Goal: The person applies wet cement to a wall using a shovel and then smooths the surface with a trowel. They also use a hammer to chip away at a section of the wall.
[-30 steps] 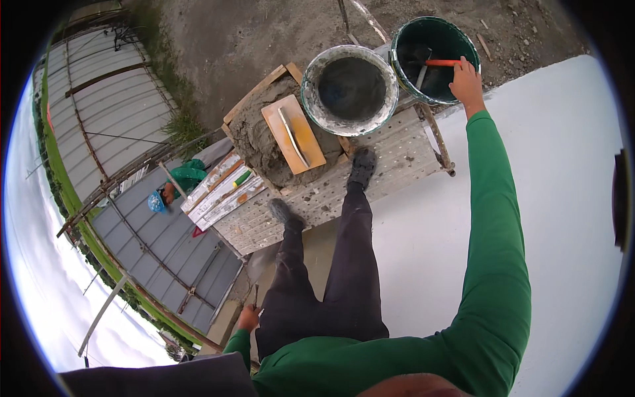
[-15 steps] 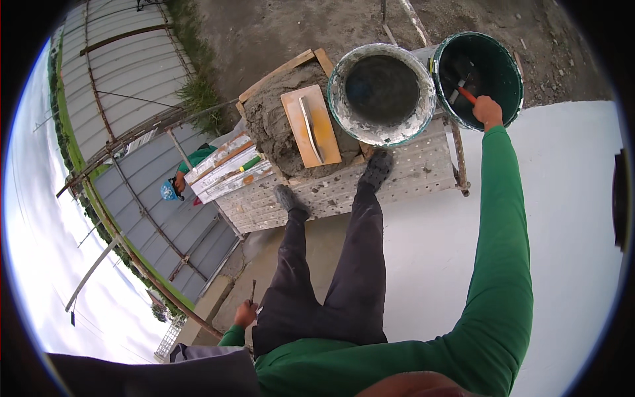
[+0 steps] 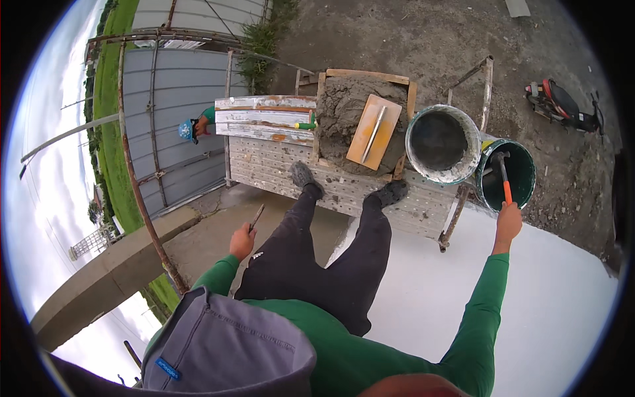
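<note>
In my right hand (image 3: 508, 226) is a claw hammer, gripped by its orange handle (image 3: 507, 190), its dark metal head at the mouth of a dark green bucket (image 3: 531, 173). Inside that bucket sits another tool, too shadowed to name. My left hand (image 3: 242, 243), low beside my left thigh, is closed around a slim dark tool (image 3: 258, 216), perhaps a chisel. A plastering float (image 3: 385, 130) with an orange-tan board and metal handle lies on wet grey mortar (image 3: 340, 109) in a wooden-framed tray. Between tray and green bucket stands a mortar-smeared bucket (image 3: 477, 147) with grey liquid inside.
My feet stand on a perforated scaffold platform (image 3: 417, 215). Stained boards (image 3: 264, 126) with a green-handled tool lie at its left. Beyond them shows a person in a blue helmet (image 3: 188, 130). Scaffold poles (image 3: 135, 192) rise at left; a motorcycle (image 3: 562, 109) stands on the ground at right.
The view has turned, shifting the platform and buckets rightward. My right hand has lifted the hammer, its head now showing at the green bucket's mouth. My left hand and its tool show more fully.
</note>
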`<act>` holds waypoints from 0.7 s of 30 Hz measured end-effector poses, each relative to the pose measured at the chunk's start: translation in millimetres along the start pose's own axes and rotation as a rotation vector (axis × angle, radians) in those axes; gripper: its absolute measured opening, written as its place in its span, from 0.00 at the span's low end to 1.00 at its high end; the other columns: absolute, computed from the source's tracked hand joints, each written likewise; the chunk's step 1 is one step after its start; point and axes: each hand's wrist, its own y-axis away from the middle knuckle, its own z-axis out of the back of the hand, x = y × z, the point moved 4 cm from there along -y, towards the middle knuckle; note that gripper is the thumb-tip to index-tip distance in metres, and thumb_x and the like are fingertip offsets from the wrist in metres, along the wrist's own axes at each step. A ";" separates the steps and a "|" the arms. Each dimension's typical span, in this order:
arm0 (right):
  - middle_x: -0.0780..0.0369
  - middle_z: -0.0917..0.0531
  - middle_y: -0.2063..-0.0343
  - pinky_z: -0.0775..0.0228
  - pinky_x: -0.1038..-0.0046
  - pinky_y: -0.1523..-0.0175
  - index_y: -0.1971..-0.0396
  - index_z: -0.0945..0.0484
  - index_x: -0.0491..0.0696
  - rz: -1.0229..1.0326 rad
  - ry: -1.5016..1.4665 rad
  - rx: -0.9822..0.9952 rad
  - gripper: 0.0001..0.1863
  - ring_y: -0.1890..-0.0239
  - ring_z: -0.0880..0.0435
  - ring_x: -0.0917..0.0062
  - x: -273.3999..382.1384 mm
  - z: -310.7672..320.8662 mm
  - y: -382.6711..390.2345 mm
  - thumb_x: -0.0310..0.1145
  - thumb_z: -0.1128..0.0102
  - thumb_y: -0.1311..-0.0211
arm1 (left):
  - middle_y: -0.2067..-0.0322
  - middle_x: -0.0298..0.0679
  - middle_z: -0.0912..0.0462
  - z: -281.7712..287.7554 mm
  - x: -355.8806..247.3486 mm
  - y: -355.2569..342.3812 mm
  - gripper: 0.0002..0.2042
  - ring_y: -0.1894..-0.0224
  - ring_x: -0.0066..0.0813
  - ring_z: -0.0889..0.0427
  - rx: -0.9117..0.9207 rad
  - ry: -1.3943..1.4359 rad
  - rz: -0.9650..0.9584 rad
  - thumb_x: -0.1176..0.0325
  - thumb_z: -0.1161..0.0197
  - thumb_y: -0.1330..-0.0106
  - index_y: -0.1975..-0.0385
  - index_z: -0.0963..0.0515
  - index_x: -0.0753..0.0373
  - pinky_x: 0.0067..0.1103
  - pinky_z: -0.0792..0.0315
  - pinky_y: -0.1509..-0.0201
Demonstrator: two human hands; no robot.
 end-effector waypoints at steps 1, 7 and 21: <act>0.52 0.13 0.68 0.19 0.53 0.62 0.62 0.21 0.46 -0.074 -0.043 0.004 0.22 0.65 0.11 0.53 -1.9 14.4 21.1 0.53 0.44 0.27 | 0.66 0.59 0.16 8.1 -19.8 1.5 0.13 0.60 0.66 0.19 -0.005 0.061 0.004 0.58 0.38 0.28 0.60 0.26 0.63 0.51 0.27 0.58; 0.44 0.13 0.66 0.25 0.50 0.58 0.60 0.17 0.33 -0.194 -0.586 -0.130 0.24 0.63 0.14 0.47 60.0 73.7 163.4 0.45 0.41 0.28 | 0.61 0.59 0.16 28.6 -109.9 -1.7 0.30 0.57 0.63 0.16 0.117 0.648 -0.171 0.67 0.35 0.33 0.32 0.39 0.49 0.44 0.24 0.52; 0.68 0.28 0.78 0.44 0.83 0.82 0.48 0.29 0.49 0.168 -1.279 1.031 0.11 0.85 0.36 0.88 469.3 263.8 460.0 0.38 0.47 0.22 | 0.81 0.27 0.36 64.2 -99.4 -16.4 0.36 0.84 0.18 0.40 0.684 1.566 -0.070 0.25 0.36 0.43 0.67 0.18 0.60 0.22 0.47 0.82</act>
